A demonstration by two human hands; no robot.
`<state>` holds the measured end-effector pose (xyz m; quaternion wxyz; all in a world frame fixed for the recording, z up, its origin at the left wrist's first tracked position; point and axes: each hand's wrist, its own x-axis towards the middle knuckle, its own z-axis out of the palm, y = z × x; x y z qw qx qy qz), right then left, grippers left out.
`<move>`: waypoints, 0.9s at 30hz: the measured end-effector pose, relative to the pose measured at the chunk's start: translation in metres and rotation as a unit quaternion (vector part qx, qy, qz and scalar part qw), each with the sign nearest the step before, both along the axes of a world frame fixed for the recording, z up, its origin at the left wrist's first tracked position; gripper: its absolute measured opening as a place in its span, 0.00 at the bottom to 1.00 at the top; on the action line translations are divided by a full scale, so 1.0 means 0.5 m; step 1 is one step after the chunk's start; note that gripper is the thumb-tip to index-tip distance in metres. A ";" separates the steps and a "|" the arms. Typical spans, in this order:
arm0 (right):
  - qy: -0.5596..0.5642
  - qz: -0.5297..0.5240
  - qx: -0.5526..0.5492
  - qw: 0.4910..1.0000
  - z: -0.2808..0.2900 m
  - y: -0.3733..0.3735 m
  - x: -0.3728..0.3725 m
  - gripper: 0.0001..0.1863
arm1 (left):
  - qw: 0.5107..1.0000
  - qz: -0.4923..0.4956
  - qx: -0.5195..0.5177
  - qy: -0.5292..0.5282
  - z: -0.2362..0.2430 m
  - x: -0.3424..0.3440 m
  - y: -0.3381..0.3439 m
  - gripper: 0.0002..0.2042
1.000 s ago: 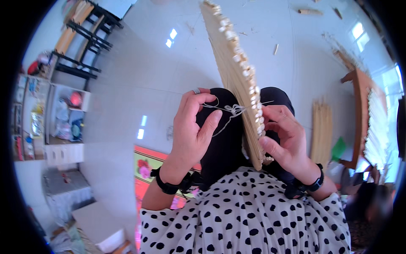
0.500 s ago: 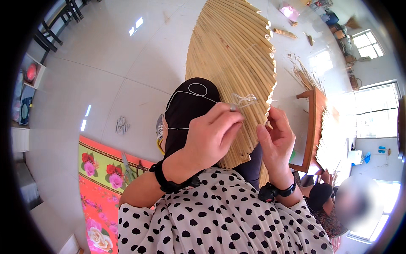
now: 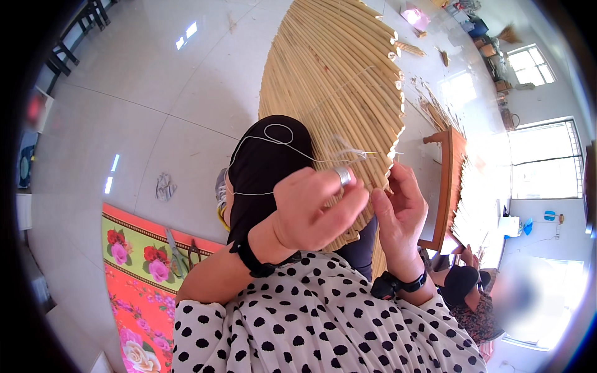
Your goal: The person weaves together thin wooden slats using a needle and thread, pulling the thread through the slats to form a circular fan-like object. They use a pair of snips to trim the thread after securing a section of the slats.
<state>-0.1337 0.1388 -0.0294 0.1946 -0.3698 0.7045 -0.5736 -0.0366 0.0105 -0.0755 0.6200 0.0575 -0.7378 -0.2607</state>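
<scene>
Stick panel [image 3: 336, 93] — 1 needle [image 3: 372, 152] through it.

No letters, numbers, labels or signs can be read anywhere in view.

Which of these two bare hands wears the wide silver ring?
The bare left hand: the wide silver ring shows there, while the bare right hand shows none.
</scene>
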 end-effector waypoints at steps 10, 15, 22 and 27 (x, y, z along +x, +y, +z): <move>-0.008 0.004 0.004 1.000 0.001 0.001 0.002 0.25 | 0.994 0.042 0.043 -0.091 -0.004 -0.032 0.004 0.16; 0.005 0.010 0.015 1.000 0.001 0.005 -0.003 0.25 | 0.988 0.059 0.055 -0.131 -0.001 -0.038 -0.006 0.12; 0.001 0.013 0.005 1.000 0.000 0.005 -0.006 0.25 | 0.957 -0.100 0.199 -0.186 0.028 0.007 -0.017 0.08; -0.008 0.012 -0.002 1.000 0.001 -0.001 -0.002 0.25 | 0.984 -0.017 0.131 -0.116 0.029 -0.013 -0.005 0.08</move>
